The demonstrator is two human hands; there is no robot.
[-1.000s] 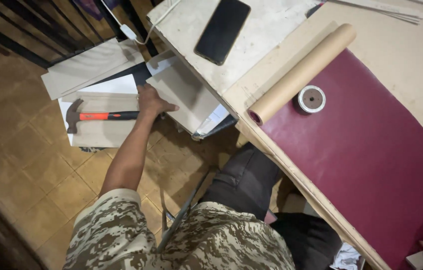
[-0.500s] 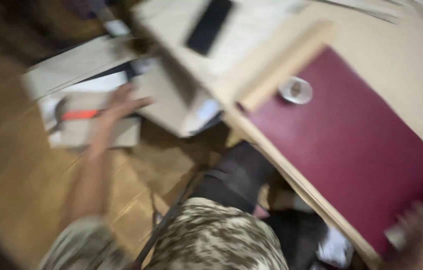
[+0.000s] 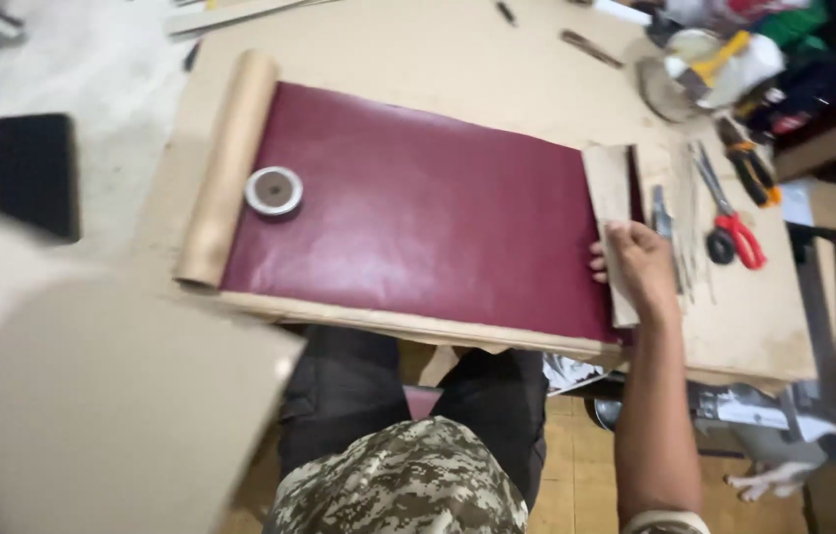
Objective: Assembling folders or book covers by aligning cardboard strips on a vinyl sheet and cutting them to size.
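Maroon sheet (image 3: 428,218) pinned under right hand (image 3: 640,267).

tape roll (image 3: 273,191) on sheet (image 3: 428,213), scissors (image 3: 729,218) right

Glossy maroon sheet (image 3: 428,218) — matt cardboard (image 3: 611,198)

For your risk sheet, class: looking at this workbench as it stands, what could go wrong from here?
1. The maroon sheet comes off a roll and is held flat only by a small round weight and the right hand pressing a board strip; letting go might let it curl.
2. Red-handled scissors lie close beside that hand and could catch it.
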